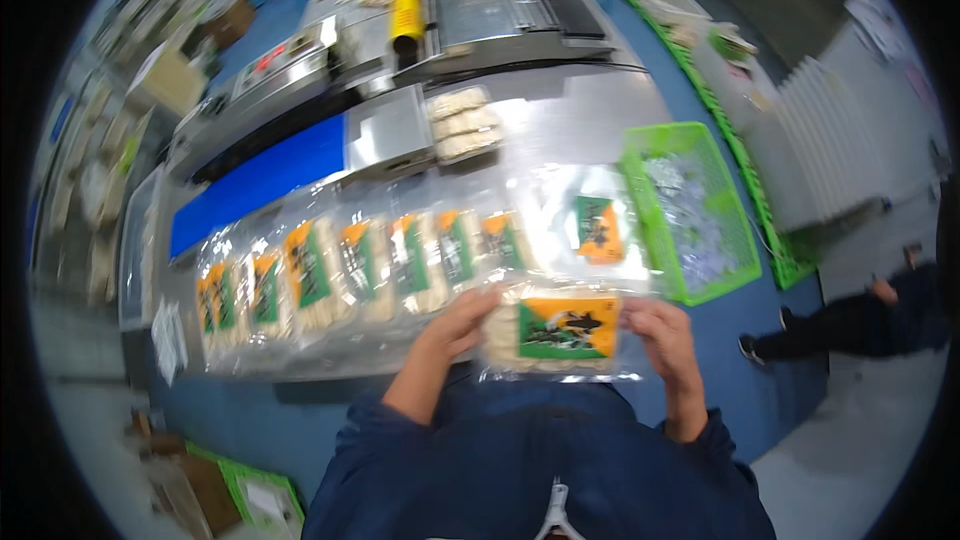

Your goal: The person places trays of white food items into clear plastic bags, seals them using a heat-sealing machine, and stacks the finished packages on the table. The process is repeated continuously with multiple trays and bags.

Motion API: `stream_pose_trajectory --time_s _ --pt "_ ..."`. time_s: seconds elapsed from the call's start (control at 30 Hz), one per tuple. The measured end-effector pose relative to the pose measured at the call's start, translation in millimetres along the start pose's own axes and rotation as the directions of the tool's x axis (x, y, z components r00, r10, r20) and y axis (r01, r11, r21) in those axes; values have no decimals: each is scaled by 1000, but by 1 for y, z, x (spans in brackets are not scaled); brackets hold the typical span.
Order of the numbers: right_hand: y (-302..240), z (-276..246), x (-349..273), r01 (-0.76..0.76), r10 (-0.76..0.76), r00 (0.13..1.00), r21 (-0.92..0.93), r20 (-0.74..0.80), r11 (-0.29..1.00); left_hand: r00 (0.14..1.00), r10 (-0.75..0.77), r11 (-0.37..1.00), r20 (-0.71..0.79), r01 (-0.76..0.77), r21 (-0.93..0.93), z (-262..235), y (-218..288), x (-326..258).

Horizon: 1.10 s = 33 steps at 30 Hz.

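Note:
Both of my hands hold a clear plastic bag (508, 335) with a green-and-orange label and pale, stick-like food inside, in front of my body at the table's near edge. My left hand (458, 325) grips its left end, fingers closed on the plastic. At the opposite end, my right hand (660, 335) pinches the bag's edge. To the left lies a row of several similar filled bags (310, 270), side by side on the steel table. Just beyond my right hand, a flat clear bag with the same label (598, 230) lies on the table.
A green basket (745, 230) with clear plastic pieces stands at the table's right. Farther back are a clear pack of pale food (465, 125), a blue belt (260, 185) and a steel machine (480, 15) with a yellow cylinder (406, 15). Another person (860, 325) stands at far right.

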State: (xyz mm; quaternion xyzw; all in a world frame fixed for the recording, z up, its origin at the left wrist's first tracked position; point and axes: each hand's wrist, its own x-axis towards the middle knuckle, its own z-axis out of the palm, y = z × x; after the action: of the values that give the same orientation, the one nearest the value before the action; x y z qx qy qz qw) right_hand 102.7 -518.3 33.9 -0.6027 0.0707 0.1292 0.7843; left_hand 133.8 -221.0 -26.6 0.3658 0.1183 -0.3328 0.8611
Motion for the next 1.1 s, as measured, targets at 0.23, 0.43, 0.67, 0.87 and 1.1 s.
stream_pose_trajectory --time_s 0.23,0.43,0.67,0.87,1.1 --pt "-57 -58 58 -183 229 940 -196 251 963 1000 4 976 2 -4 -217 -26 3 -8" --pt "20 -190 187 -265 -461 847 -962 -266 68 984 179 945 20 -166 -283 -25 4 -16" --pt "12 -219 192 -312 -505 788 -936 -352 165 934 325 832 -146 -356 -425 -5 8 -20" --pt "-82 -117 146 43 -71 914 -79 -399 996 949 277 776 -151 -313 -547 0 6 -5" --pt "-121 32 95 416 -201 909 -812 365 410 958 288 789 22 -224 -572 14 -3 18"
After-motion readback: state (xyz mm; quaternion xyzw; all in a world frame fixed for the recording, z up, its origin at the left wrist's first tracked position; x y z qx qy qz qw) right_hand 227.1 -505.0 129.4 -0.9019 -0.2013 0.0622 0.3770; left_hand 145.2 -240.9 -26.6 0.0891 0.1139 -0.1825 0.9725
